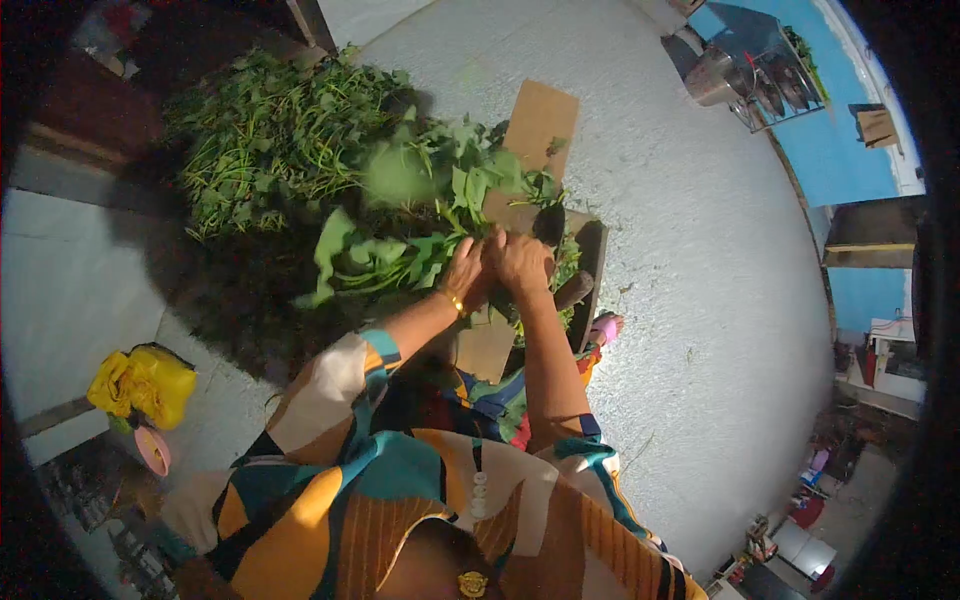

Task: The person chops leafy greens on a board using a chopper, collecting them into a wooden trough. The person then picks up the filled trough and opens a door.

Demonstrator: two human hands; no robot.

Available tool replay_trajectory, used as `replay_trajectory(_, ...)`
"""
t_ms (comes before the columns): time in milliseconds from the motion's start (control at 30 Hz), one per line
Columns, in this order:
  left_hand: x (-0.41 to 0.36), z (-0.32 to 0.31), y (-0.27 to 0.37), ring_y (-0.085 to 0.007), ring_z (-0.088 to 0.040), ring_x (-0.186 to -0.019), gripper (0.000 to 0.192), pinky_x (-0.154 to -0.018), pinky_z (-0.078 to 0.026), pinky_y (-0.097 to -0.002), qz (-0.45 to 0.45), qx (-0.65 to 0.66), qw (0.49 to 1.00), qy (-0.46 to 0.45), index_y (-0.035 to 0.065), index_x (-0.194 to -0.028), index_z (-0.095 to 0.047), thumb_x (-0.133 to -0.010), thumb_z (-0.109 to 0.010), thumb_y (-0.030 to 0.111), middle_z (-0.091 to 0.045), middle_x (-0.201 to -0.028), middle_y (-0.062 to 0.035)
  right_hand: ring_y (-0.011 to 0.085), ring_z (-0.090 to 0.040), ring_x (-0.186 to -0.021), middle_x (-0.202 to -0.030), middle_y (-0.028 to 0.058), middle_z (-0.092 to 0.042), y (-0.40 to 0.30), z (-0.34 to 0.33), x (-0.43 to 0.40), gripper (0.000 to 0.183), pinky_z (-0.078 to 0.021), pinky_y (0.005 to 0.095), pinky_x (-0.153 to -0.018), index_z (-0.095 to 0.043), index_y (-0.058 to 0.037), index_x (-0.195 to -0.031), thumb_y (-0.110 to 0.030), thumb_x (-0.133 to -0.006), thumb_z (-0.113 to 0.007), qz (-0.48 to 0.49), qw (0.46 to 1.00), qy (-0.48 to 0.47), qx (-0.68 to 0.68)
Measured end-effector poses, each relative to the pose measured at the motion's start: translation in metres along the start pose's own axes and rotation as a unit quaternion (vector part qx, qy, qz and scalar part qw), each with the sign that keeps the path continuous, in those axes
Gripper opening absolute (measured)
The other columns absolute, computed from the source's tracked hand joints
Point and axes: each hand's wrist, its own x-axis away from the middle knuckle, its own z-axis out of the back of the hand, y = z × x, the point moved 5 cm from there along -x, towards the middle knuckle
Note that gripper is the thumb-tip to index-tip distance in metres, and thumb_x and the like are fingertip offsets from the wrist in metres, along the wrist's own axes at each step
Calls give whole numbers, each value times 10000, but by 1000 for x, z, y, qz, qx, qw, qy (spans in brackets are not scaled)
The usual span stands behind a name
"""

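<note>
My left hand (466,271), with a gold-coloured bangle at its wrist, grips a bunch of leafy green stems (409,259). Close against it, my right hand (523,262) is closed around the lower part of the same bunch. The broad leaves fan out to the left and upward from my fingers; the stem ends are hidden by my hands. Beneath both hands a flat brown board (541,124) runs lengthwise, its near end (486,346) showing between my forearms. Loose green pieces (568,259) lie right of my right hand, near a rounded wooden piece (574,290).
A large heap of leafy greens (277,135) spreads over the floor at the upper left. A dark wooden side piece (589,300) stands by my pink-strapped foot (606,328). Yellow plastic bags (146,386) lie at left. A metal pot (712,75) and rack (780,86) are upper right.
</note>
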Motion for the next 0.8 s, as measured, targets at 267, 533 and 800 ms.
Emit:
replay_trajectory(267, -35, 14, 0, -279, -386, -1147, 558, -961, -244, -436, -29, -90, 963, -254, 113, -1205, -444, -723, -547, 374, -470, -1191, -120, 387, -522, -974, -1142, 205, -471, -4, 43, -41, 342, -453, 451, -765, -483, -116, -1135, -245, -818, -466, -56, 989, 135, 9)
replay_trajectory(533, -30, -14, -17, -268, -315, -1236, 794, -1005, -215, -450, 2, -38, 991, -127, 125, -1238, -368, -530, -720, 197, -382, -1285, -116, 373, -505, -1019, -1183, 215, -458, 43, 38, -117, 266, -460, 445, -758, -521, -77, -1070, -201, -849, -442, -74, 945, 266, -177)
replay_trajectory(800, -39, 15, -8, -260, -248, -1282, 922, -1036, -149, -508, -37, -20, 989, -141, 114, -1289, -323, -490, -765, 241, -308, -1350, -95, 364, -586, -894, -917, 241, -603, 130, 54, -116, 286, -472, 414, -767, -613, 6, -908, -179, -696, -563, -222, 931, 216, -192)
